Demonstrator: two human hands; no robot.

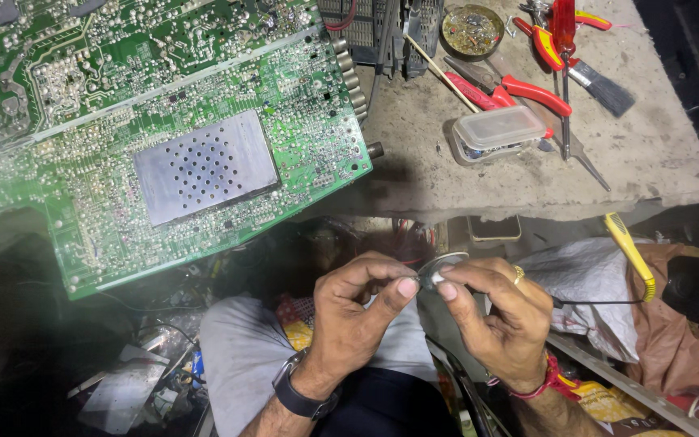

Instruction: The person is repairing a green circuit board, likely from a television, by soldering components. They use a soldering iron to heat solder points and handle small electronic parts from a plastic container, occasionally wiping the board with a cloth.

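My left hand (357, 311) and my right hand (495, 311) meet below the table edge, both pinching a small flat round grey metal part (440, 265) between thumb and fingertips. The left wrist wears a dark watch; a ring and a red thread band are on the right hand and wrist. What lies behind the part is hidden by my fingers. Above and to the left, a large green circuit board (309, 105) with a perforated metal shield (204, 166) lies solder side up.
On the dusty bench (649, 154) lie red-handled pliers (527, 89), a brush (604, 87), a clear plastic box (499, 129) and a round tin (471, 31). A yellow-handled tool (631, 255) and plastic bag sit at right. Scrap and wires fill the floor at left.
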